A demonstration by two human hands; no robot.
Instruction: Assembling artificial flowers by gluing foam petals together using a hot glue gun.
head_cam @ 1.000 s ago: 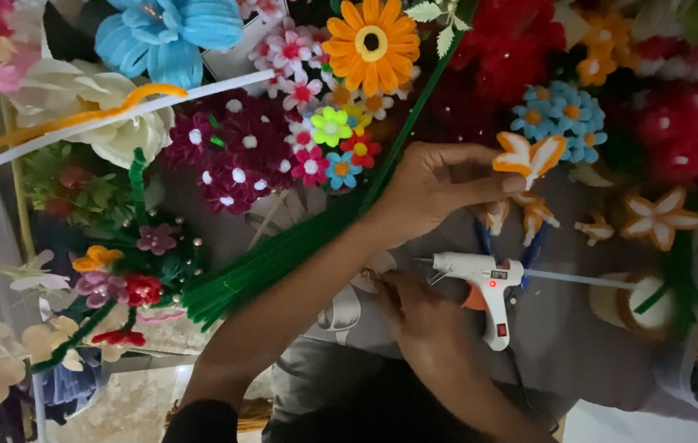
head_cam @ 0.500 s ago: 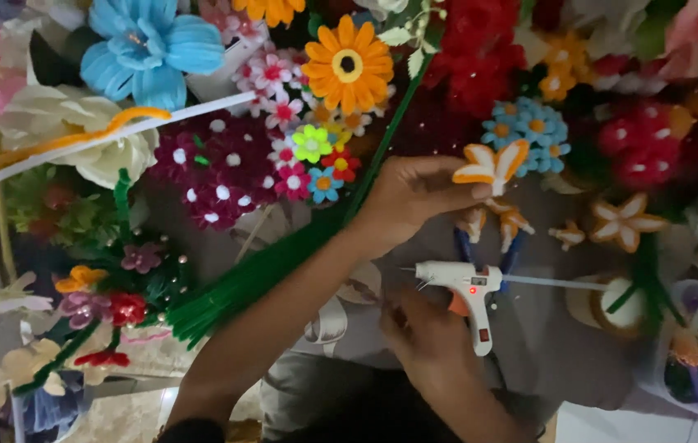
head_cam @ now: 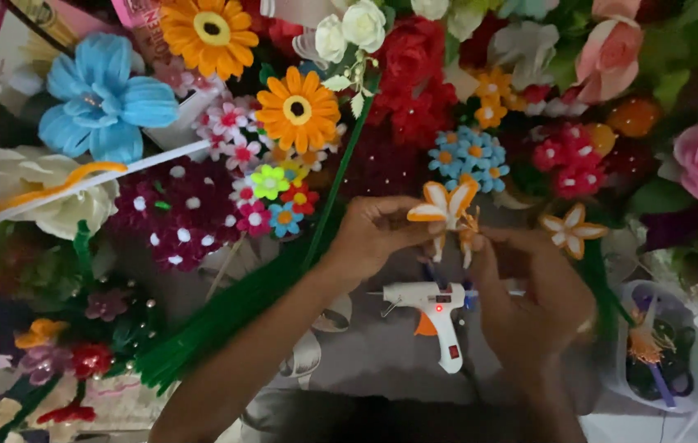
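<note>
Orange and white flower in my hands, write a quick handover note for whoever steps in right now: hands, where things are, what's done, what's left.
Left hand: grip shut on the orange and white flower, holding it up by its base.
Right hand: fingertips at the same flower's underside, beside its stem; whether it pinches cannot be told.
Glue gun: standing on the grey work surface just below the hands, small red light on, nobody touching it.
Green stem bundle: lying under the left forearm.
A second orange and white flower sits to the right.
Done: petals look formed.
Left: probably fixing the flower to a stem; glue gun not yet picked up.
</note>
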